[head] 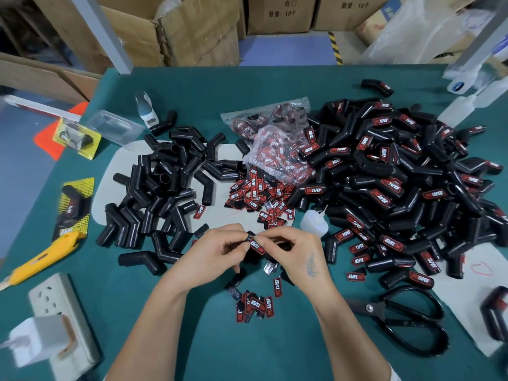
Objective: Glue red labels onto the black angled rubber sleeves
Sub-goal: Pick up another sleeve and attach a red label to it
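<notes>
Both forearms enter from the bottom edge and meet at centre, over the green mat (275,353). Left hand (217,253) grips one black sleeve (250,235), fingers curled round it; right hand (295,253) pinches a red label (257,245) against that sleeve with thumb and fingertips. Hands are together, both clamped on the same piece. Loose labels (255,305) lie just below the hands; black scissors (406,320) sit to my right, a yellow utility knife (41,257) and a power strip (63,312) to my left.

Assessment of the step: label seating is in progress. To do it well I judge the label should be squared along the sleeve's straight leg, pressed evenly from middle to ends, and held until the glue takes; fingertips should be kept off any squeeze-out.

Beyond the hands stands the glue bottle (313,221), then a heap of labels (258,196) and their plastic bag (275,144). Unlabelled sleeves (165,182) are piled left; finished sleeves (390,171) form the larger pile right. Cardboard boxes (192,31) stand farthest.

Limits: most of the held sleeve is hidden behind my fingers; I cannot tell whether glue is under the label. Items at the right edge are blurred and cut off.
</notes>
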The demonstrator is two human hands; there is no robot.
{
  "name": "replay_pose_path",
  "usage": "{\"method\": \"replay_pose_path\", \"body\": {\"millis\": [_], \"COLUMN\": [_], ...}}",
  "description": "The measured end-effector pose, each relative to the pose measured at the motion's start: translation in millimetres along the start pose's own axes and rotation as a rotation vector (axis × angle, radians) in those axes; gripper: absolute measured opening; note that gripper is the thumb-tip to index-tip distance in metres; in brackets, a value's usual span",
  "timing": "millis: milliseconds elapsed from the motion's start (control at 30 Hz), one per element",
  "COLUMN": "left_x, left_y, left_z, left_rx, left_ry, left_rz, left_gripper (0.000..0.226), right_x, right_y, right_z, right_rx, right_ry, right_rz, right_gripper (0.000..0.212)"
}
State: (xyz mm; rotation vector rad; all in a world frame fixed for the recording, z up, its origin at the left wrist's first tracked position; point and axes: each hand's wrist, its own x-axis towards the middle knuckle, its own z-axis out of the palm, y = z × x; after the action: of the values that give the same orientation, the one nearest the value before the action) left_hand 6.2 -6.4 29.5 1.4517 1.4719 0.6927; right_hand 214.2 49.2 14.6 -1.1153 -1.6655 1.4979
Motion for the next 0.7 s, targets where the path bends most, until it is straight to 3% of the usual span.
{"method": "replay_pose_path", "body": {"millis": [300,433,600,700], "left_x": [-0.6,1.8,4.4,4.3], "left_y": [1.4,-0.4,2.3,3.2], "left_z": [-2.4,0.9,1.4,-3.9], "left_rx": [-0.133,-0.219,-0.191,-0.331], "left_ry": [0.028,0.150,0.395,0.421], "left_rz": [0.021,0.016,0.115,0.121], "left_gripper": [0.022,0.027,0.012,0.019], "right_x": [-0.3,-0.6,-1.5,-1.4], "right_y": [-1.3,0.1,0.6,-0.4], "right_z": [0.0,1.3,0.8,1.7], "right_rx": [-0.068,-0.070,0.001,0.060], "right_ry": [0.055,0.062,0.084,0.092], "right_rz": [-0.059,-0.059,-0.020,0.014], "right_gripper": [0.006,0.006,0.004,0.005]}}
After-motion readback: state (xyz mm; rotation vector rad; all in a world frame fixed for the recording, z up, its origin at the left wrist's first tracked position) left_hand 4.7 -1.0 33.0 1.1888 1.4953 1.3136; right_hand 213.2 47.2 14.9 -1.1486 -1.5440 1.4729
